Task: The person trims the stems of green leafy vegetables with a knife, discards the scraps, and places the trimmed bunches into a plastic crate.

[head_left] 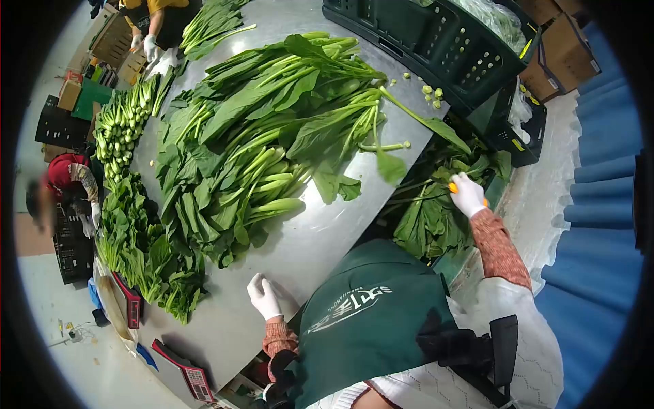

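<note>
Two co-workers stand left of the big pile of leafy greens (272, 123) that sprawls over the metal tabletop (272, 273): a person in a red top (66, 174) farthest out, then, past its upper left, a person in yellow sleeves (165, 4). Between the first and the pile I can see a stack of pale-stemmed greens (124, 133), and at the pile's lower left a long heap of dark leaves (153, 252), with two red scales (184, 369) below that.

Just below the big pile, near the tabletop's edge, the worker's gloved left hand (266, 298) is loosely curled, fingers slightly apart, with nothing visible in it; from here I can't tell whether it touches the metal. Up to the right of the pile sits a dark green crate (429, 51), with cut stubs (429, 90) scattered near it. Right of the pile, the gloved right hand (468, 195) is clamped around an orange handle (453, 187), over leafy cuttings (429, 225) lying lower than the tabletop. Blue curtain (603, 191) hangs farthest right of the pile.
</note>
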Demonstrator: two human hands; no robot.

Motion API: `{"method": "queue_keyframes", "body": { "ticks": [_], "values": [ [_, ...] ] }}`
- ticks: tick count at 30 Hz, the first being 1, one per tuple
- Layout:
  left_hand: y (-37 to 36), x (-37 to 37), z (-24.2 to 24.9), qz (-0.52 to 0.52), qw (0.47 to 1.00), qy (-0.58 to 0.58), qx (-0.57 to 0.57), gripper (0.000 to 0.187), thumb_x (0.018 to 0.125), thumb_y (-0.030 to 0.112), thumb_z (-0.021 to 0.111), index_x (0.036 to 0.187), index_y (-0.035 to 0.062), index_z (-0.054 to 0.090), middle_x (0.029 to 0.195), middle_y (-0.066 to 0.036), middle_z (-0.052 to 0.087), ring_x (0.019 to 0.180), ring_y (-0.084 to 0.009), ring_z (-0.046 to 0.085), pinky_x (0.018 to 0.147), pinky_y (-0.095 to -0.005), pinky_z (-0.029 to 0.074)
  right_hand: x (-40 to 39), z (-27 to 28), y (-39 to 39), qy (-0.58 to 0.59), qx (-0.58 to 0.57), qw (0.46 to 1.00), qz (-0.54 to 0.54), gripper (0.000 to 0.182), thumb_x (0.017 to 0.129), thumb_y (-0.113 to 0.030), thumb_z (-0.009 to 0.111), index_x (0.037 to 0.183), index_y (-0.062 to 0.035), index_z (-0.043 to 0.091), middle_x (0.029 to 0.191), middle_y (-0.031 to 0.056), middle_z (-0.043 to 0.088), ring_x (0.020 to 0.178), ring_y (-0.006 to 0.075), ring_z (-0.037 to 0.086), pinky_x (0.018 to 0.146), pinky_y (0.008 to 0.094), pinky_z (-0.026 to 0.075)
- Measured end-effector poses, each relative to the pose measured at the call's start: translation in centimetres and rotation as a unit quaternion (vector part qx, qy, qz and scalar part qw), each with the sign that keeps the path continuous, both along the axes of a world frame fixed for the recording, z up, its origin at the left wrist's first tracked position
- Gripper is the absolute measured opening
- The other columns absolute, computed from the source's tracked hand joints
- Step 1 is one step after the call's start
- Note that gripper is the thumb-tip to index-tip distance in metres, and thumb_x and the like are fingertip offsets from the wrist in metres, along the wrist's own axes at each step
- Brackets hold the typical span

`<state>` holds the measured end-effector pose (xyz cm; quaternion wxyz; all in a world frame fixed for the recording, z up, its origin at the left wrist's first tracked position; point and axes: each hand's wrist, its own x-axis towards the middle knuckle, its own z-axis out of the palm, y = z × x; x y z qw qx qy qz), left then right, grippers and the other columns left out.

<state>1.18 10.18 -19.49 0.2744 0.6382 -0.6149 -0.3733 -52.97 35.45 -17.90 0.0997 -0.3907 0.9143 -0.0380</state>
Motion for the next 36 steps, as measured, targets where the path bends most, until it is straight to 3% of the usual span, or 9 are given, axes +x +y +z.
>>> {"method": "queue_keyframes", "body": {
  "ticks": [7,16,18,23,25,27,28,33,36],
  "values": [
    [-2.2,-5.6,3.8,-0.077,0.996,-0.007,-0.049,0.026,0.091,0.003,0.058,0.117,-0.001,0.06,0.116,-0.011,0.059,0.103,-0.0205,0.06,0.091,-0.0318,0.048,-2.0,5.1,-8.1,-0.122,-0.298,0.946,-0.048,0.033,0.081,-0.027,0.073,0.108,-0.0078,0.066,0.105,0.011,0.069,0.094,0.028,0.067,0.082,0.0342,0.051],
    [-2.6,-12.7,9.2,-0.231,0.959,-0.031,-0.164,0.028,0.087,-0.005,0.059,0.114,-0.0005,0.061,0.112,-0.013,0.062,0.1,-0.0242,0.061,0.086,-0.0325,0.051,-5.0,1.2,-26.1,-0.397,-0.318,0.853,-0.115,0.034,0.08,-0.028,0.074,0.095,0.0013,0.064,0.08,0.0115,0.066,0.064,0.0184,0.062,0.06,0.0307,0.051],
    [-2.5,-12.3,9.1,-0.228,0.959,-0.032,-0.167,0.028,0.087,-0.005,0.058,0.114,-0.0004,0.062,0.111,-0.013,0.062,0.101,-0.0248,0.061,0.087,-0.0326,0.05,-3.9,3.4,-22.7,-0.528,-0.436,0.722,-0.1,0.013,0.082,-0.013,0.071,0.088,-0.0036,0.063,0.07,-0.001,0.057,0.056,0.0097,0.051,0.05,0.0265,0.043],
    [-2.0,-10.8,8.5,-0.193,0.97,-0.04,-0.141,0.025,0.086,-0.005,0.058,0.11,0.0001,0.062,0.11,-0.013,0.063,0.102,-0.0247,0.061,0.087,-0.0335,0.05,-8.5,5.1,-9.7,-0.52,-0.293,0.789,-0.143,0.016,0.083,-0.019,0.07,0.081,-0.005,0.063,0.065,-0.0055,0.055,0.051,0.0043,0.043,0.048,0.0232,0.035],
    [-2.2,-10.3,7.7,-0.188,0.972,-0.044,-0.131,0.024,0.086,-0.005,0.058,0.11,0.0,0.062,0.11,-0.013,0.063,0.101,-0.0249,0.061,0.087,-0.0337,0.05,-12.8,0.7,-5.2,-0.363,-0.176,0.908,-0.117,0.02,0.081,-0.026,0.07,0.084,-0.0059,0.065,0.069,0.0035,0.065,0.054,0.0147,0.057,0.052,0.0289,0.044],
    [-2.4,-11.4,7.9,-0.201,0.969,-0.042,-0.137,0.024,0.086,-0.005,0.059,0.109,0.0,0.063,0.109,-0.014,0.063,0.1,-0.0258,0.062,0.087,-0.034,0.05,-11.2,3.5,-6.4,0.014,-0.067,0.994,-0.084,0.022,0.08,-0.029,0.068,0.089,-0.0083,0.067,0.08,0.0136,0.07,0.072,0.0295,0.068,0.062,0.0374,0.051],
    [-2.5,-12.0,8.1,-0.209,0.967,-0.043,-0.141,0.024,0.086,-0.005,0.059,0.109,-0.0001,0.063,0.108,-0.014,0.063,0.099,-0.0262,0.062,0.087,-0.0341,0.05,-10.5,5.1,-8.4,-0.032,-0.101,0.988,-0.108,0.025,0.081,-0.031,0.066,0.094,-0.0105,0.068,0.089,0.0168,0.069,0.089,0.036,0.066,0.071,0.0423,0.052],
    [-3.1,-16.5,11.0,-0.289,0.93,-0.065,-0.216,0.023,0.082,-0.006,0.06,0.104,0.0,0.063,0.102,-0.016,0.063,0.096,-0.0308,0.062,0.087,-0.0356,0.049,-4.6,5.2,-21.3,-0.369,-0.368,0.852,-0.046,0.026,0.091,-0.025,0.063,0.086,0.0,0.066,0.063,0.007,0.066,0.044,0.0127,0.054,0.043,0.0274,0.04],
    [-3.2,-17.7,12.6,-0.297,0.917,-0.083,-0.252,0.021,0.081,0.0,0.064,0.102,0.0032,0.065,0.1,-0.016,0.065,0.093,-0.033,0.064,0.083,-0.0366,0.052,-1.6,3.9,-28.4,-0.578,-0.395,0.687,-0.197,0.043,0.09,-0.039,0.065,0.075,0.0004,0.064,0.059,0.0113,0.065,0.036,0.0111,0.043,0.036,0.0277,0.032]
  ]
}}
